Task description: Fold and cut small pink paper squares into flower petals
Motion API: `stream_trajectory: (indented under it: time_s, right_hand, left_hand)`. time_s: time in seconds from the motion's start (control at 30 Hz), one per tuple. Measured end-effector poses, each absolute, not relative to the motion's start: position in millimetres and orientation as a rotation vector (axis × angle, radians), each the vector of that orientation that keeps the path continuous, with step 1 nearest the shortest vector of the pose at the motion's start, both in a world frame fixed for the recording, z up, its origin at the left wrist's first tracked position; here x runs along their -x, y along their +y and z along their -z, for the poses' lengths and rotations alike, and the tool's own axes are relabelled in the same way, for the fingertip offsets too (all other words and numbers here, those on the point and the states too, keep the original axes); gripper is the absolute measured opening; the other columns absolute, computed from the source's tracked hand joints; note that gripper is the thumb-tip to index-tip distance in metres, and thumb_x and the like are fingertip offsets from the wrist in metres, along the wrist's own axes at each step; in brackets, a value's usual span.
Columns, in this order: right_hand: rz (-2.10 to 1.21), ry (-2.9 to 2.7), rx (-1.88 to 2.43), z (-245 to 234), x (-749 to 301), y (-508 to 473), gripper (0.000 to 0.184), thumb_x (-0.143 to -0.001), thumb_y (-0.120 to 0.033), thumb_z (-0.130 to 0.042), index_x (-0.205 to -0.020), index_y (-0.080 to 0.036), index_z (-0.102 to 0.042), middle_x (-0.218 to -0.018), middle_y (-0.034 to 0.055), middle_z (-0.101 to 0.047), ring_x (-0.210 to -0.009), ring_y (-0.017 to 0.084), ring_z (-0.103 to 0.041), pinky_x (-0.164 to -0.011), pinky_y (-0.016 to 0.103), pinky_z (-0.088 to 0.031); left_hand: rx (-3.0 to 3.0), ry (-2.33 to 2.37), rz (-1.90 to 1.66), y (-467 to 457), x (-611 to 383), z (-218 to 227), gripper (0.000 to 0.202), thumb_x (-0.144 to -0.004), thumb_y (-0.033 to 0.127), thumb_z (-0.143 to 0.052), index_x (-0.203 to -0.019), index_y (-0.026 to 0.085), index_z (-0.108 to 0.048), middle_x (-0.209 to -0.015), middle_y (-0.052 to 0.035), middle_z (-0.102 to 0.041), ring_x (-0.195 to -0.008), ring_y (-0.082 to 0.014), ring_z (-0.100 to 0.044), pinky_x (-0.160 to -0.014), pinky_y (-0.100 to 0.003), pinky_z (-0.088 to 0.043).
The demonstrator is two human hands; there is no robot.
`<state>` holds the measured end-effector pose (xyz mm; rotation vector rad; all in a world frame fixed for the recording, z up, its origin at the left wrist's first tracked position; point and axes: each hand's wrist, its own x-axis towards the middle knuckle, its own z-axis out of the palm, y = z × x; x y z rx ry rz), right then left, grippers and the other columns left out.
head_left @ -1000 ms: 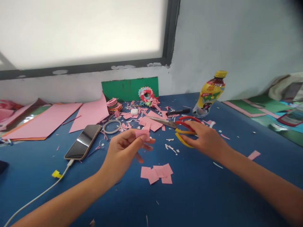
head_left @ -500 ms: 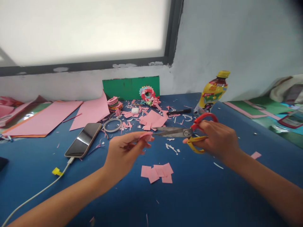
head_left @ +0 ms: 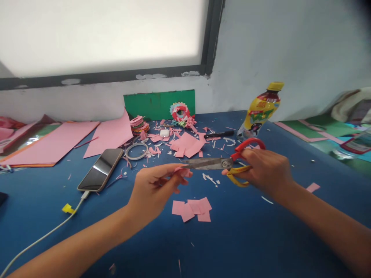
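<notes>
Two bare hands are seen over a blue tabletop. A small folded pink paper piece is pinched by the left hand, fingers clamped together on it, held up off the tabletop at frame centre. Scissors are held by the right hand, fingers threaded through the red and yellow handle loops and closed around them. The blades are pointed toward 9 o'clock, lying nearly level, with the tips touching or just at the pink paper piece; whether the paper sits between the blades cannot be told.

A cluster of cut pink squares is lying flat on the tabletop at 6 o'clock from the paper piece. A phone, face up with a white cable plugged in, is placed at 9 o'clock from the left hand. A tape ring is lying just beside the phone at its 2 o'clock. A heap of pink scraps is spread at 12 o'clock from the scissors blades. A yellow-capped bottle, tilted, is set at 12 o'clock from the right hand, a black pen near its base. Large pink sheets are laid at far 10 o'clock. A green card is leaned on the wall, a paper wreath just in front of it.
</notes>
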<state>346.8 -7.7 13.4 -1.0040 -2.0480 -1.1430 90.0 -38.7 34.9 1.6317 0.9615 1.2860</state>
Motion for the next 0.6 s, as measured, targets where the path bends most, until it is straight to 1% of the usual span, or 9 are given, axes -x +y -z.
stream_trajectory:
  time_s: [0.17,0.33,0.6]
  right_hand:
    - [1.115,-2.068,1.007,-11.1,-347.8,-7.0,0.040,-0.084,-0.053,-0.043,-0.069,-0.017,-0.052,-0.049,-0.0012,-0.054,-0.045,0.013,-0.052,-0.046,0.023,-0.032]
    - [1.107,-2.080,1.013,-9.3,-347.8,-6.2,0.038,-0.083,-0.053,-0.045,-0.072,-0.017,-0.052,-0.050,-0.0017,-0.053,-0.047,0.012,-0.052,-0.048,0.023,-0.032]
    - [1.147,-2.043,1.002,-13.7,-345.3,-8.0,0.041,-0.084,-0.055,-0.041,-0.072,-0.016,-0.049,-0.053,-0.0005,-0.056,-0.047,0.012,-0.053,-0.047,0.023,-0.034]
  left_hand:
    - [-1.658,0.929,-1.305,-38.9,-89.3,-34.1,0.015,-0.076,0.015,-0.058,-0.081,0.019,-0.071,-0.071,-0.0014,-0.071,-0.058,-0.0124,-0.066,-0.045,-0.016,-0.053]
    - [-1.691,0.909,-1.321,-39.1,-88.9,-33.3,0.016,-0.076,0.013,-0.057,-0.082,0.020,-0.071,-0.072,-0.0012,-0.071,-0.058,-0.0123,-0.066,-0.046,-0.016,-0.053]
    - [-1.697,0.919,-1.329,-39.4,-89.1,-33.2,0.017,-0.076,0.012,-0.057,-0.082,0.020,-0.071,-0.072,-0.0004,-0.071,-0.058,-0.0118,-0.066,-0.047,-0.015,-0.054]
